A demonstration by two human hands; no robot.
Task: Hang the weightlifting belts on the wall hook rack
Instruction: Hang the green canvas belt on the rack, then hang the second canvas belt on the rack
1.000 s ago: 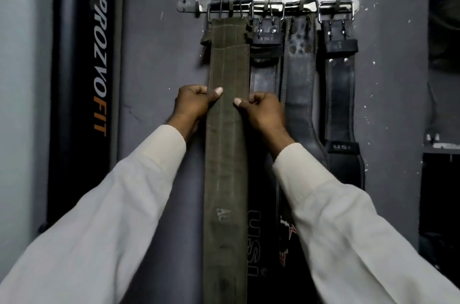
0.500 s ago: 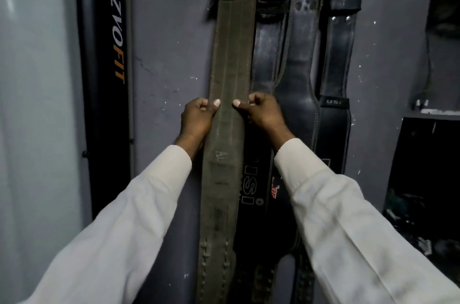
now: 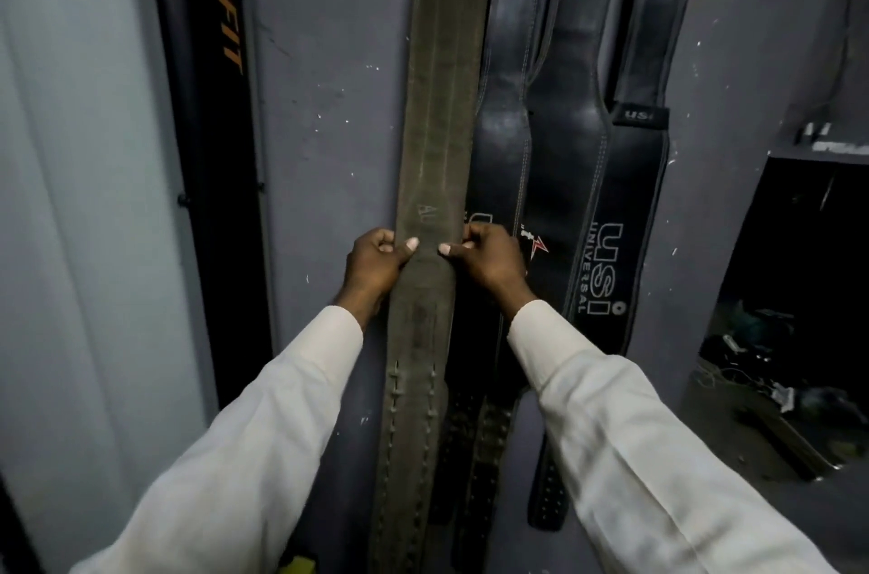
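An olive-green weightlifting belt (image 3: 437, 112) hangs flat against the grey wall, running from the top edge down past the bottom of the view. My left hand (image 3: 374, 270) grips its left edge with the thumb on the front. My right hand (image 3: 486, 260) grips its right edge the same way, at the same height. To the right hang three black leather belts: one (image 3: 503, 140) beside the green belt, a second (image 3: 569, 159) overlapping it, and a third (image 3: 620, 220) printed with "USI UNIVERSAL". The hook rack is out of view above.
A black upright pad (image 3: 211, 150) with "FIT" lettering stands left of the belts against the wall (image 3: 324, 126). A pale panel (image 3: 80, 197) fills the far left. At the right a dark recess (image 3: 790, 291) holds clutter on the floor under a small ledge.
Both hands have slid down the green belt from near its upper part to well below its middle. The view tilted down, so the hook rack left the frame.
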